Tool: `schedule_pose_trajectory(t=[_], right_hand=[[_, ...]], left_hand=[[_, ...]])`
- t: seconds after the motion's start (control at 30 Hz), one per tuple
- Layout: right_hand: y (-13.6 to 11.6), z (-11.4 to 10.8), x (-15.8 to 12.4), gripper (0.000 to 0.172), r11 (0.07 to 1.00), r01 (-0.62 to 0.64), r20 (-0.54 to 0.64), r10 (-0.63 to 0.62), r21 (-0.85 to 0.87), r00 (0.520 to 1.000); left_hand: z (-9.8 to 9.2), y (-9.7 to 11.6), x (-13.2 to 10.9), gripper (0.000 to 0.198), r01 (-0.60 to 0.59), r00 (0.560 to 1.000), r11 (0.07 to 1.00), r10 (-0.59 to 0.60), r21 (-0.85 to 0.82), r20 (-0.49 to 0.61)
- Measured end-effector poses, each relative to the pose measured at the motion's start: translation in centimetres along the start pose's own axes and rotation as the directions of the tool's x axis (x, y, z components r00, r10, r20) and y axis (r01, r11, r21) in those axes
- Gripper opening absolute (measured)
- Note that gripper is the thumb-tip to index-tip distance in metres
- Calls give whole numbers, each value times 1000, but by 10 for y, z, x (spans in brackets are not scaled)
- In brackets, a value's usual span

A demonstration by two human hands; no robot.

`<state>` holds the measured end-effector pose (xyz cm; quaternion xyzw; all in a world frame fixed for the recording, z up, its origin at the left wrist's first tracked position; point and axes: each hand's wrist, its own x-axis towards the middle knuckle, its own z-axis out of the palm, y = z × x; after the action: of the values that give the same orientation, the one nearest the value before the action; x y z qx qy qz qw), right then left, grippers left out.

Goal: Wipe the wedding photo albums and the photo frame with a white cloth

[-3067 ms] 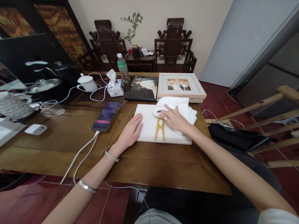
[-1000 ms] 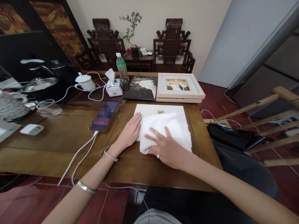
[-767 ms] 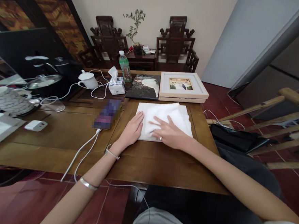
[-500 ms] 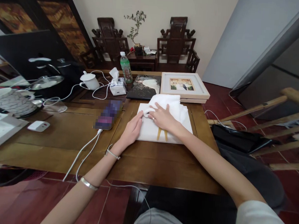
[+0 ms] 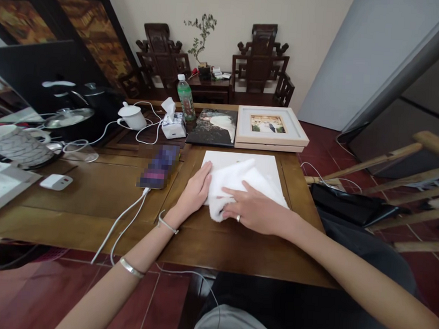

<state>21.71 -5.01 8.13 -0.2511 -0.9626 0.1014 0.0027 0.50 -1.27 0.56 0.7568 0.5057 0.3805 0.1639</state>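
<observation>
A white board (image 5: 238,161) lies flat on the wooden table (image 5: 100,196) in front of me. My right hand (image 5: 256,211) presses a white towel (image 5: 240,183) onto the near part of the board, its fingers curled over the towel's near edge. The towel hides the gold mark on the board. My left hand (image 5: 195,193) lies flat and open on the table, its fingers against the board's left edge. A ring shows on my right hand and bracelets on my left arm.
Beyond the board lie a framed photo (image 5: 270,125) and a dark picture (image 5: 213,126). A blurred phone (image 5: 159,165) with a white cable sits left of the board. A tissue box (image 5: 173,126), green bottle (image 5: 185,98), white cup (image 5: 131,117), kettle and power strip fill the left side. A black bag (image 5: 348,203) is at right.
My right hand has pulled the towel from the far end of the board back to its near edge, covering the gold mark. The left hand has stayed in place.
</observation>
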Motion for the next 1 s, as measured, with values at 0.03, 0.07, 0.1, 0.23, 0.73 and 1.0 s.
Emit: schedule_pose_trajectory(t=[0.03,0.07,0.1,0.23,0.73,1.0], right_hand=[[7,-1,1,35,999,-43,-11,43,10,999],[14,-2,3,34,996,-89,-33,89,23,995],[23,-2,7,32,990,-134,-62,136,35,989],[50,-7,37,31,958,-274,-147,285,89,947],[95,-39,97,33,909,-220,-143,285,356,948],[124,-40,-13,38,828,-412,-165,499,380,851]], left_hand=[[1,-1,0,48,-9,1000,1000,9,16,13],[2,-2,0,47,-19,1000,1000,18,25,22],[2,-3,1,45,-27,999,999,26,31,30],[1,-4,3,42,-48,997,998,46,38,60],[1,-7,2,42,-60,997,996,57,59,61],[1,-5,1,43,-40,997,997,35,67,70]])
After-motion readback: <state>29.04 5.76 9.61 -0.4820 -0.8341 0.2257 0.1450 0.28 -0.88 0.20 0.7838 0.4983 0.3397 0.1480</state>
